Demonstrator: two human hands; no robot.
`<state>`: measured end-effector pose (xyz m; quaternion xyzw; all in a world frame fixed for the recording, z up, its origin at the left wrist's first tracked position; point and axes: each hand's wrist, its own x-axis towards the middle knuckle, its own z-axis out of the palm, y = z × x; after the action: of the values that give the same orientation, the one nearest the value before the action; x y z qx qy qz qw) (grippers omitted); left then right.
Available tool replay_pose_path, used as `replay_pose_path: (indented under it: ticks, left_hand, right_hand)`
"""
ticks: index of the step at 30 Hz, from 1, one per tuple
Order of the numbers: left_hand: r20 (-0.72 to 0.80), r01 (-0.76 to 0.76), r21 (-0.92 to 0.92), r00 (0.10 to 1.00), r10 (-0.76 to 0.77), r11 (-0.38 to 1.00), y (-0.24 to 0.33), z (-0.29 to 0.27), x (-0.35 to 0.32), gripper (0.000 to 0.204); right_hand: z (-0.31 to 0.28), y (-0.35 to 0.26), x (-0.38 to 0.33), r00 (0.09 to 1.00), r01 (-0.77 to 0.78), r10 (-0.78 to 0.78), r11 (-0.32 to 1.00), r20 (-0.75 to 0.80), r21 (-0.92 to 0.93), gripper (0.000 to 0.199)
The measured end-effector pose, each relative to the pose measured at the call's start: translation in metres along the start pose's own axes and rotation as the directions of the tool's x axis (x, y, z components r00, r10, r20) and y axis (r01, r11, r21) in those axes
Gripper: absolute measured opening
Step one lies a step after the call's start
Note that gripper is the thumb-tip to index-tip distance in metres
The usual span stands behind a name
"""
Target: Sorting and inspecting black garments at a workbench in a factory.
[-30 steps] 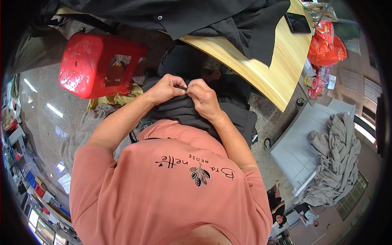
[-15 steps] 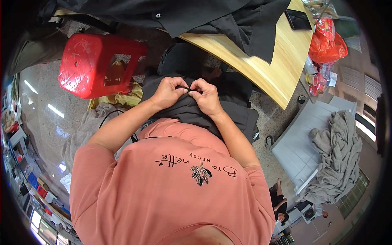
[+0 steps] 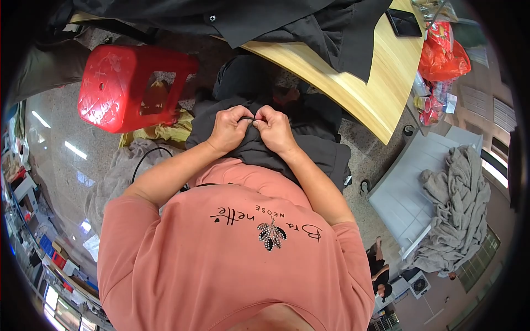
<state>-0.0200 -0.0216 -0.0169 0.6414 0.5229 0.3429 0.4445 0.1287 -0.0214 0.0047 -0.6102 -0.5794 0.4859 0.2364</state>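
Mid-frame, one creased, matte black garment is being pinched by one left hand and one right hand

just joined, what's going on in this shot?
A person in a pink top has dark cloth across the lap. The left hand and right hand pinch a small part of it, fingertips close together. Ahead, a larger dark fabric piece lies partly over a wooden table, with a black phone nearby. A red stool is off to the left.
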Motion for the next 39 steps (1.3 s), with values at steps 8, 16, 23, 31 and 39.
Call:
replay_pose_path:
  ticks: [8,16,23,31,39]
  left_hand:
    - [-0.162,-0.159,0.185,0.968,0.190,0.970,-0.001,0.011,0.004,0.009]
    - [0.106,-0.166,0.301,0.984,0.140,0.939,0.038,-0.007,0.032,0.018]
    - [0.192,-0.314,0.099,0.937,0.291,0.944,0.121,-0.018,0.083,0.021]
    - [0.473,-0.345,-0.761,0.284,0.834,0.549,0.262,0.076,0.034,0.023]
    - [0.426,0.118,-0.861,-0.360,0.830,0.494,0.296,0.153,-0.048,0.025]
  right_hand:
    - [0.020,0.001,0.014,0.955,0.134,-0.208,0.938,-0.210,-0.321,0.012]
    - [0.007,0.008,0.016,0.760,0.400,-0.453,0.891,-0.465,-0.215,0.012]
    - [-0.025,-0.039,-0.037,0.407,0.709,-0.851,0.524,-0.333,-0.471,0.014]
    - [-0.120,0.110,-0.101,0.270,-0.002,-0.678,0.710,-0.684,-0.704,0.031]
    - [-0.132,0.063,-0.402,0.588,-0.409,-0.084,0.827,-0.804,-0.386,0.028]
